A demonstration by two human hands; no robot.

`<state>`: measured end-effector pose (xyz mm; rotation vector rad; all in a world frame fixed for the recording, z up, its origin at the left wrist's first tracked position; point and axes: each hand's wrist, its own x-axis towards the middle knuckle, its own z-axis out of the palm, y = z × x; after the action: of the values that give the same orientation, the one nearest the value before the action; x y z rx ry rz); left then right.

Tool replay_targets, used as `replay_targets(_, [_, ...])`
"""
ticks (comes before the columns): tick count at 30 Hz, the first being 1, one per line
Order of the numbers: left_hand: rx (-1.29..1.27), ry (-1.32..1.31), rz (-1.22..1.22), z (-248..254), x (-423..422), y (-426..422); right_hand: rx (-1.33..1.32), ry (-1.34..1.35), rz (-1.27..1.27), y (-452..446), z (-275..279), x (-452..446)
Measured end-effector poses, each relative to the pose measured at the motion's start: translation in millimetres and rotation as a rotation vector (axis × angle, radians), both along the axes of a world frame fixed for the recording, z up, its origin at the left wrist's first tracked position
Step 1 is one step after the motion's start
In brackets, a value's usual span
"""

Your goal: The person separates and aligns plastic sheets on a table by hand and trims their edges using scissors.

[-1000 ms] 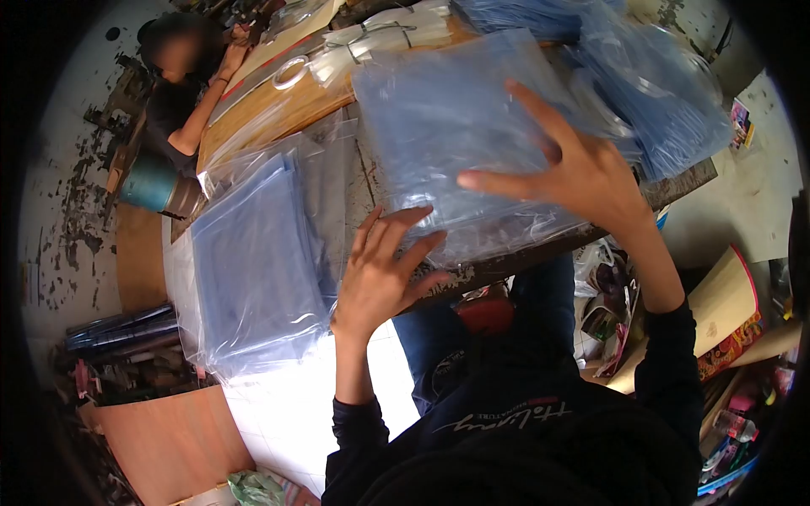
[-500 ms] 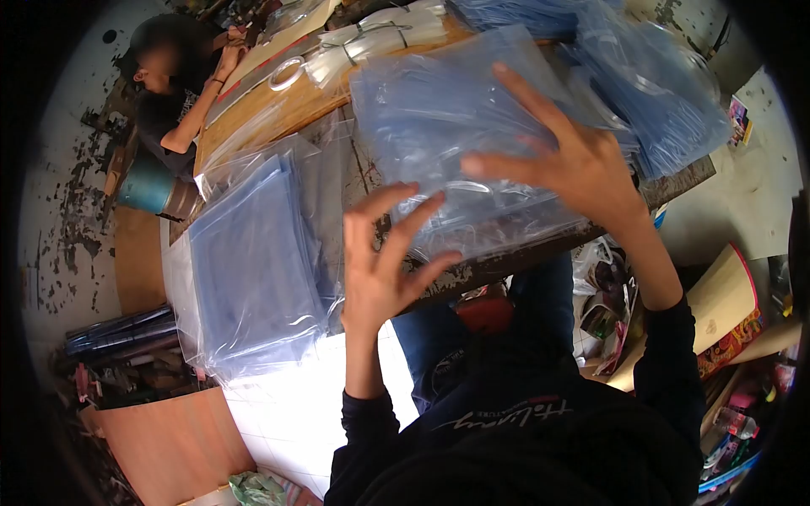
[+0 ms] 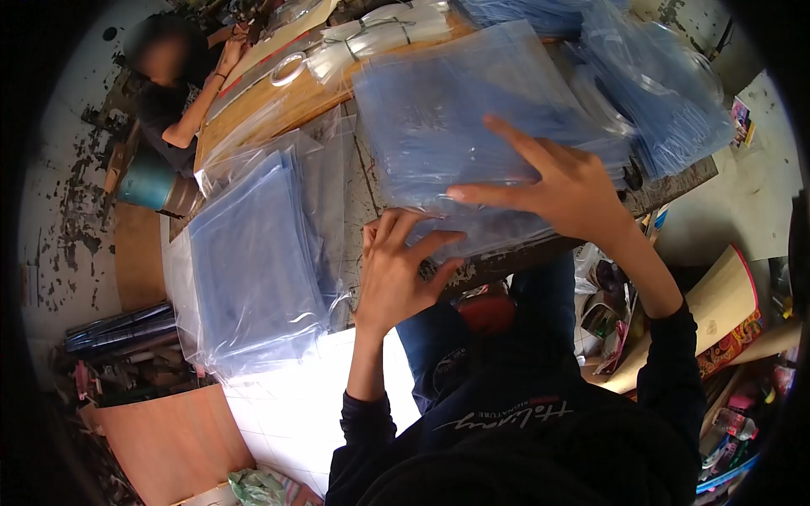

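A stack of clear bluish plastic sheets (image 3: 460, 101) lies on the dark worktable (image 3: 498, 261) in front of me. Over its front right part, my right hand (image 3: 569, 190) is spread with thumb and forefinger stretched out. Down at the near left corner of the stack is my left hand (image 3: 396, 270), its fingers bent and thumb apart. Nothing shows in its grip, though whether its fingertips touch the plastic is unclear. A loose clear edge of plastic (image 3: 498, 232) lies between both hands, along the table's front.
Another stack of plastic sheets (image 3: 249, 253) overhangs the table at left. More plastic (image 3: 666, 101) is heaped at right. Behind are a tape roll (image 3: 288, 69) and tied clear strips (image 3: 380, 35). A co-worker (image 3: 169, 101) sits at far left. Rolled material (image 3: 726, 295) stands right.
My right hand has come down towards the stack's near edge. My left hand has shifted slightly down and right, fingers more bent. The stack's top looks flatter, with less glare.
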<state>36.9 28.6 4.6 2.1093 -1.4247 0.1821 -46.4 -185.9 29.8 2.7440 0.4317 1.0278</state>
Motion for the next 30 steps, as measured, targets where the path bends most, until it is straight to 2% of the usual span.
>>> replay_targets(2, [-0.015,0.03,-0.016,0.4,-0.4,-1.9,-0.004,0.025,-0.003,3.2,2.6,-3.7])
replay_targets(7, [-0.273,-0.024,0.204,6.1,7.2,-19.2,0.111,0.093,0.052,11.6,1.5,-6.8])
replay_targets(10, [-0.307,0.038,0.227,4.3,8.6,-22.2,0.125,0.0,-0.014,10.4,-1.5,-7.2])
replay_targets(11, [-0.308,0.037,0.219,6.3,6.5,-24.8,0.026,-0.023,-0.099,4.9,-0.7,-8.2])
replay_targets(13, [-0.693,0.092,0.086,12.2,-1.9,-26.9,-0.069,-0.045,-0.184,-4.3,4.0,-4.5])
replay_targets(14, [-0.69,0.092,0.087,9.0,-3.7,-20.9,0.027,-0.116,-0.091,-9.1,9.9,-0.7])
replay_targets(16, [-0.406,0.0,-0.032,-1.8,-5.0,-0.5,0.123,-0.197,0.009,-11.5,19.1,0.5])
replay_targets(17, [-0.166,-0.106,0.055,-3.6,-7.5,8.6,0.08,-0.13,-0.043,-10.7,22.0,-4.0])
replay_targets(20, [-0.089,-0.179,0.027,-16.6,-3.3,18.9,0.032,-0.038,-0.048,-8.7,6.2,-9.0])
replay_targets(25, [-0.278,-0.231,0.1,-11.9,-7.2,-3.4,0.055,0.116,0.054,3.5,-14.9,-12.3])
replay_targets(28, [-0.429,-0.243,0.184,-11.1,-8.2,-17.7,0.096,0.01,0.061,6.7,-20.2,-9.2])
replay_targets(30, [-0.511,-0.246,0.203,-11.3,-7.7,-26.2,-0.004,-0.068,-0.006,11.1,-16.3,-10.2])
